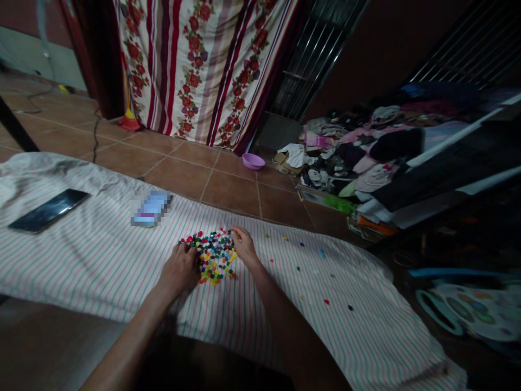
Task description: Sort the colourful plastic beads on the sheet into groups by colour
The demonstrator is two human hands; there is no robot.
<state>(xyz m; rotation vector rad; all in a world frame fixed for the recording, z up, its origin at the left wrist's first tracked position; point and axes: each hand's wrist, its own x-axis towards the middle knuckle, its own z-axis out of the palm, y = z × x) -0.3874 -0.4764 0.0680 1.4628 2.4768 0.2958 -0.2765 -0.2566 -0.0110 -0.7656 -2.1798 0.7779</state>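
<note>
Coloured pieces (215,255), likely light, hard, best pinched edgewise; cannot tell grip in left hand (183,265) or right hand (243,243).

Two bare hands, one left hand (182,266) and one right hand (244,245), are reaching over one white cloth with thin coloured stripes (101,258). One heap of small multicoloured pieces (212,267) is lying there, its pieces too many to count. About eleven small loose coloured pieces (326,301) are lying scattered. Two flat rectangular phones are showing: one dark-screened phone (49,210) and one bright-screened phone (152,207). One round purple bowl (253,162) is sitting beyond, and one red-flowered, striped fabric curtain (191,70) is hanging.
</note>
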